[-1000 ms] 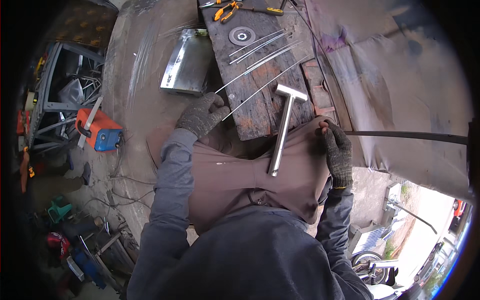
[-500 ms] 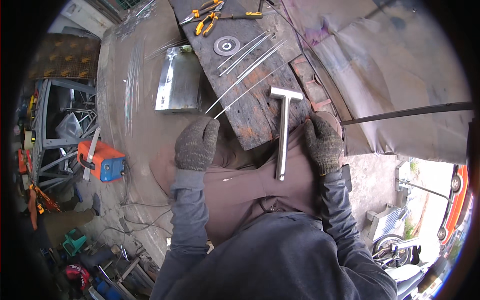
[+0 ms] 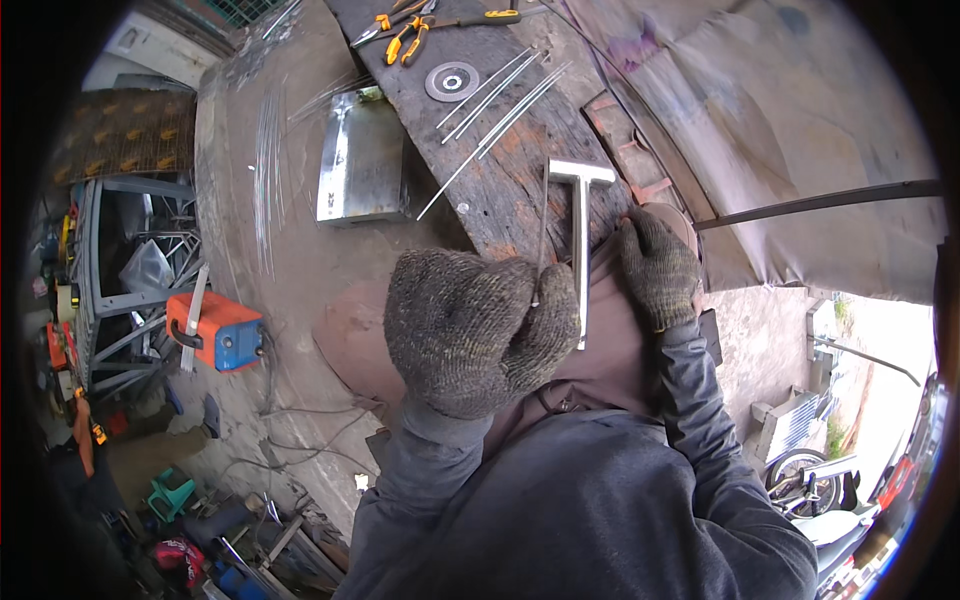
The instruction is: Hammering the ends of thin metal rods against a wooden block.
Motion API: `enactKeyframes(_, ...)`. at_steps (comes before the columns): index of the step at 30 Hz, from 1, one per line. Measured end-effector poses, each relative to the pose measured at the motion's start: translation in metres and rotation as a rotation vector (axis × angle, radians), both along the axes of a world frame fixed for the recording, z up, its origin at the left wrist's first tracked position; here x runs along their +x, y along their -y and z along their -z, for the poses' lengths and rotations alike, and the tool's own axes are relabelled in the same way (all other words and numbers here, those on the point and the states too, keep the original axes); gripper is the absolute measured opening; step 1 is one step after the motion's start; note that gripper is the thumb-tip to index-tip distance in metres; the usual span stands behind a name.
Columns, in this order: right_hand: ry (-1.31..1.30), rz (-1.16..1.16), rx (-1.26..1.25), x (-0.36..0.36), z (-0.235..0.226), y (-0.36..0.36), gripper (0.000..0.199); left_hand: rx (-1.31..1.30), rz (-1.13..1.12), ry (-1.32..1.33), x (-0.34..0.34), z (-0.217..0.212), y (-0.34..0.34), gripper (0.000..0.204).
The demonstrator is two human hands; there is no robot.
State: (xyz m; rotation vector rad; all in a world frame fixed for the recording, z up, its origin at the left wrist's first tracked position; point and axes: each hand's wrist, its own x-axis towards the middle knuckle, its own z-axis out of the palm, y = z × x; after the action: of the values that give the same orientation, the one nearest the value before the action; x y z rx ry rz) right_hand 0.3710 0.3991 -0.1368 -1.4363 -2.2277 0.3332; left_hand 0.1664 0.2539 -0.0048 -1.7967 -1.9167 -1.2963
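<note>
In mid-frame, the left hand's point(image 3: 465, 325) fingers clamp a thin rod point(image 3: 544, 220); the right hand's point(image 3: 658, 270), I cannot tell. Far left, a metal rack point(image 3: 130, 301) holds a clear bag point(image 3: 146, 268).

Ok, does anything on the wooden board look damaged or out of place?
Yes, the wooden board looks scarred and orange-stained, and one thin rod juts past its left edge, unlike the others lying there.

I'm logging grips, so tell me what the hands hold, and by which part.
The left hand pinches a thin rod near its end closer to the body; nothing shows held in the right hand.
</note>
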Motion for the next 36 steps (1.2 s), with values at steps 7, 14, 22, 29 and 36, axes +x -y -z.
enactKeyframes(7,-0.124,-0.051,-0.031,0.005,0.002,0.000,0.028,0.084,0.132,-0.059,0.018,-0.006,-0.036,0.022)
enactKeyframes(14,0.001,-0.083,0.056,0.006,0.011,-0.003,0.028,0.049,0.097,0.057,0.021,-0.005,-0.040,0.025)
enactKeyframes(22,-0.014,-0.060,0.096,0.004,0.005,0.001,0.027,0.010,0.131,0.024,0.019,-0.008,-0.041,0.029)
enactKeyframes(29,0.020,-0.071,0.096,0.006,0.006,0.000,0.027,0.022,0.138,0.060,0.014,-0.005,-0.041,0.033)
enactKeyframes(36,-0.087,-0.040,-0.035,0.002,0.009,-0.002,0.027,0.117,0.043,-0.016,0.006,-0.008,-0.039,0.027)
